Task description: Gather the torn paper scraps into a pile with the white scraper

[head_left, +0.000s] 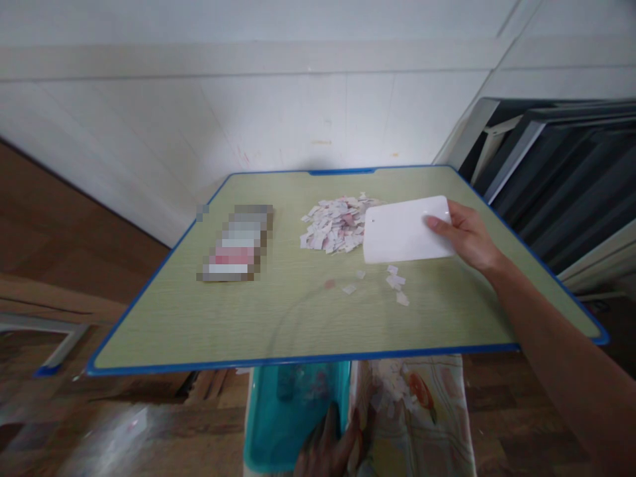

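My right hand [467, 232] grips the right end of a thin white plastic scraper [402, 232], thumb on top. The scraper has a small hole near its far left corner. Its left edge meets a heap of small torn paper pieces [335, 225] on the table. A few loose paper scraps [395, 278] lie in front of it. Below the table's front edge, my left hand [325, 447] is closed at the right rim of a teal plastic tray [265, 444], fingers on the inner side. Some scraps show dimly inside the tray.
The pale green table [199, 324] has a blue rim. A pixelated flat item [236, 245] lies on its left side. Dark framed panels [571, 172] lean at the right. A patterned cloth [437, 424] with paper scraps is beside the tray. A white wall [278, 119] stands behind.
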### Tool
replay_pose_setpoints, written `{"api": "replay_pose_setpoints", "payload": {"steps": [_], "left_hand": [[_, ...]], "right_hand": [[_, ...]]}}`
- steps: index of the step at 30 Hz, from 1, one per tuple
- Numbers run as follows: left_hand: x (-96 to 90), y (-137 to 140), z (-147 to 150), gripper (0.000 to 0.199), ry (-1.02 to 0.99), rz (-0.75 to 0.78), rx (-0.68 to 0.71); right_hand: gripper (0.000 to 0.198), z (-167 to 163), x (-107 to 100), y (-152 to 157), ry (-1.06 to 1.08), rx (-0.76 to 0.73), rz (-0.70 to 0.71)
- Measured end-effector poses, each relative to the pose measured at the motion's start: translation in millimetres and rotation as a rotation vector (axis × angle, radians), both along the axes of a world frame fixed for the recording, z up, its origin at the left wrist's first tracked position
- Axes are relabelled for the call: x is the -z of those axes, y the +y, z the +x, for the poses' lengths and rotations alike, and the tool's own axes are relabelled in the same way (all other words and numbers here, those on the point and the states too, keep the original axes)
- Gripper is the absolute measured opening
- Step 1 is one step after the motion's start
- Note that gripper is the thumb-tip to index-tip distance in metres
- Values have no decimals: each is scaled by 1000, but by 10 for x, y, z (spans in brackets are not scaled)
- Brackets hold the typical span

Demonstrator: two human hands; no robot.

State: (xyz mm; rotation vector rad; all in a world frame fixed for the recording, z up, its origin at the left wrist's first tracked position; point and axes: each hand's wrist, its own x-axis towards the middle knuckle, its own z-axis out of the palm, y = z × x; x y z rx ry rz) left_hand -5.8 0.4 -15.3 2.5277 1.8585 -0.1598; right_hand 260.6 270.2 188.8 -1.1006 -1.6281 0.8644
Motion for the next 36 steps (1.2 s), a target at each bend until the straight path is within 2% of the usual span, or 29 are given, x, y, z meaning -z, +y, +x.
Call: {"api": "replay_pose_setpoints", "payload": {"steps": [4,10,16,22,29,31,36], "left_hand": [[-24,-3,-19,64,6,-59,56],[-6,-17,-23,70,48,-16,46],[-29,-2,-20,72,72,1,59],[-111,24,-1,70,83,-67,75],[-116,10,12,71,63,-56,35],[-124,16,14,70,64,-78,40],[-178,30,18,69,69,-108,49]], "right_hand": [[21,-44,-29,-46,-28,-59,-54],[17,17,-28,-22,66,15,-53],[25,-126,-63,-110,-48,-123,-151],[21,-91,-96,-115,78,-79,-220],[22,-197,-62,-159,-27,-253,-265],[23,-229,-51,-164,-9,-243,-255],[21,-171,-39,-115,104,-94,-190]]}}
